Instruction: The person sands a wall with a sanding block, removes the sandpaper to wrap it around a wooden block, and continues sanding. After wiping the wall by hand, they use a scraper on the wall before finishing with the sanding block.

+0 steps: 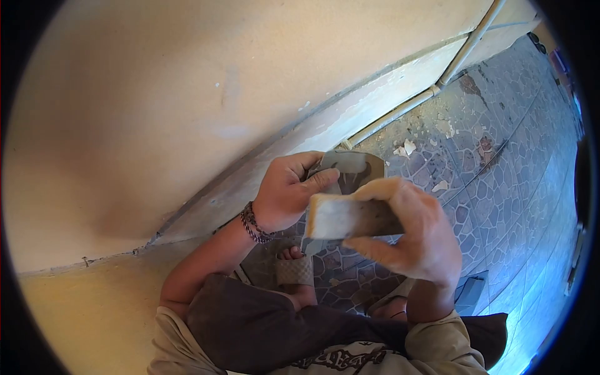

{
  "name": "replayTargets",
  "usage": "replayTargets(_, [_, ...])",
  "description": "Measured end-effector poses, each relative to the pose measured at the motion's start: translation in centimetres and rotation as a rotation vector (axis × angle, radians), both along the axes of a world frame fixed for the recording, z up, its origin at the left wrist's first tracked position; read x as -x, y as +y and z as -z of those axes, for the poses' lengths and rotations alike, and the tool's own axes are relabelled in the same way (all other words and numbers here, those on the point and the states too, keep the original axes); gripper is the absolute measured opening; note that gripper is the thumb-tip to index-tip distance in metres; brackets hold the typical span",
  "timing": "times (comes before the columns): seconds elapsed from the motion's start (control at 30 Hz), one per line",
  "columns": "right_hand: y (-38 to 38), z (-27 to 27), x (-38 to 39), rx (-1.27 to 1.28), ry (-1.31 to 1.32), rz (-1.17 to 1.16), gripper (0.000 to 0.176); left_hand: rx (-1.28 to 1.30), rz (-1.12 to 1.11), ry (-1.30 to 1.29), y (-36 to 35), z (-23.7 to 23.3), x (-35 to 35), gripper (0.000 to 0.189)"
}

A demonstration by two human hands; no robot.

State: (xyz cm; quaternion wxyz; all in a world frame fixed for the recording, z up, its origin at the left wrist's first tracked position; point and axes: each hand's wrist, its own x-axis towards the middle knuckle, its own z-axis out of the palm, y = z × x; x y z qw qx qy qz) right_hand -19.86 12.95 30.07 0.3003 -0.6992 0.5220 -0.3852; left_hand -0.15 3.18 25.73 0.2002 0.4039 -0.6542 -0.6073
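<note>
My left hand (289, 190) grips a flat metal scraper blade (353, 170), thumb pressed on its face; a beaded bracelet (253, 224) circles that wrist. My right hand (420, 232) holds a second flat tool, a putty-smeared blade (345, 217), crosswise in front of the first. The two blades overlap or touch near the middle of the view. Both hands are raised above my knees, close to a cream plastered wall (187, 100).
A patterned stone-look tile floor (500, 144) stretches to the right, with flakes of plaster (406, 149) near the wall base. A white pipe (462, 53) runs along the wall's foot. My sandalled feet (294, 269) rest on the tiles below.
</note>
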Motion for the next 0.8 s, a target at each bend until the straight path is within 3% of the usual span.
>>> replayTargets(0.03, [-0.3,-0.2,-0.5,0.067,-0.017,-0.029,0.052,-0.047,0.064,-0.001,-0.1,-0.5,-0.1,0.024])
replayTargets(0.13, [-1.5,1.4,-0.9,0.125,0.000,0.069,0.051,-0.505,0.024,0.448,0.6,-0.3,0.2,0.028])
replayTargets(0.23, [-1.8,1.9,-0.3,0.012,-0.072,0.102,0.049,-0.537,0.042,0.502,0.0,1.6,-1.7,0.034])
replayTargets(0.37, [-2.3,2.7,0.1,0.177,0.094,0.094,0.050,-0.744,-0.144,0.539,0.7,0.9,-1.1,0.043])
replayTargets(0.47, [-2.4,3.1,0.0,0.130,0.094,0.084,0.051,-0.378,0.076,0.357,-0.2,2.5,-2.4,0.037])
replayTargets(0.57, [-2.5,3.1,0.0,0.151,0.130,0.103,0.053,-0.227,0.167,0.233,0.5,-0.7,-0.4,0.040])
replayTargets(0.67, [-2.6,3.2,-0.1,0.141,0.099,0.135,0.052,-0.313,0.075,0.305,0.4,-0.8,-0.2,0.048])
replayTargets(0.8, [-2.6,4.6,-0.2,0.021,-0.118,0.088,0.051,-0.243,0.129,0.302,0.5,-0.4,-0.7,0.054])
